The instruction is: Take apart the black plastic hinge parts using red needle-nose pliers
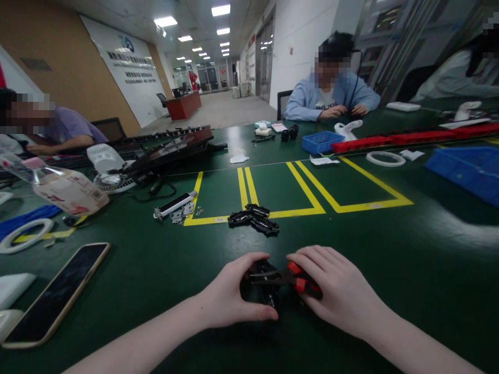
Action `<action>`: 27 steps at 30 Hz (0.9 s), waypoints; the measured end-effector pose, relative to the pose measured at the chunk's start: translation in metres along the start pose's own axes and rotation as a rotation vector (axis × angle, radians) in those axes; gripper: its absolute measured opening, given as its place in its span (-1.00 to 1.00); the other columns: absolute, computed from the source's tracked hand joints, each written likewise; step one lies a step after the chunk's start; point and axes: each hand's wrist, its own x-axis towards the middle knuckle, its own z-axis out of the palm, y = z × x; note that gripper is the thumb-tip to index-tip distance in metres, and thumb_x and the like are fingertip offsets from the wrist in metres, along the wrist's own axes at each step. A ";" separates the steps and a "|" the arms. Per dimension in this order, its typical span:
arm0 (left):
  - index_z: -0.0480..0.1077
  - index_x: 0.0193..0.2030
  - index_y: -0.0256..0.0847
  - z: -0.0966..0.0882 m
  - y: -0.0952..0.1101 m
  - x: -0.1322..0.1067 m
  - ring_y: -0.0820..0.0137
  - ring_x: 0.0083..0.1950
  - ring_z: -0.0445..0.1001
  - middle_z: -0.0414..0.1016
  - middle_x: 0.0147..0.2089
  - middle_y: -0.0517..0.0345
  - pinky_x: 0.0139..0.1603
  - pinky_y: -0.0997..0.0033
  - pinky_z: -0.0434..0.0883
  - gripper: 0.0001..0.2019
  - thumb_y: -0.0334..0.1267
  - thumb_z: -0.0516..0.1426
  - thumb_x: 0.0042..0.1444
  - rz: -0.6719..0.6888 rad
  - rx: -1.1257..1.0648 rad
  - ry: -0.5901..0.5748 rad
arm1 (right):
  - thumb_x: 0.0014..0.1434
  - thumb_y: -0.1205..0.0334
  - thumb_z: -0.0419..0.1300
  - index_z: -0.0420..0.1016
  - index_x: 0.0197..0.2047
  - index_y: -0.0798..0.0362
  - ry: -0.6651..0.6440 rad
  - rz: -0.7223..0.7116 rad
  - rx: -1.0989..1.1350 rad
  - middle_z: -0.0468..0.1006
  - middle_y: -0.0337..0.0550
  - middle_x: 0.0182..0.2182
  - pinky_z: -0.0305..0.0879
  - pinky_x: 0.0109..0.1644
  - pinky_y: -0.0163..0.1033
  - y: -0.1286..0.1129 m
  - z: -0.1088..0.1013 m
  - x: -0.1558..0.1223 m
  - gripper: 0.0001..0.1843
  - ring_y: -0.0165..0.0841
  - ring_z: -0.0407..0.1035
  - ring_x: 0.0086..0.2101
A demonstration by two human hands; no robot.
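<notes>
My left hand [234, 293] is closed round a small black part [265, 291] that rests on the green table [351, 270]. Beside it my right hand [335, 285] grips pliers [296, 279] with red and black handles. The pliers' dark jaws point left onto the black part between my hands. Just beyond my hands lies a small heap of black plastic parts [253, 219] on a yellow floor-tape line.
A phone [58, 293] lies at the near left, with a white tape ring [23, 234] and a plastic bag [66, 189] behind it. A metal bar with screws [175, 206] lies left of the heap. Blue bins [468, 171], red trays [409, 139] and three seated people line the far edges.
</notes>
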 end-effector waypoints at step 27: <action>0.17 0.30 -0.14 0.005 -0.022 0.006 0.26 -0.13 0.48 0.48 -0.13 0.15 -0.09 0.25 0.47 -0.20 -0.29 0.35 -0.12 -0.166 -0.268 0.101 | 0.12 0.34 0.13 0.37 0.15 -0.05 0.039 0.004 0.018 0.61 -0.13 -0.12 0.50 -0.15 -0.24 0.011 0.002 0.003 -0.50 -0.33 0.56 -0.16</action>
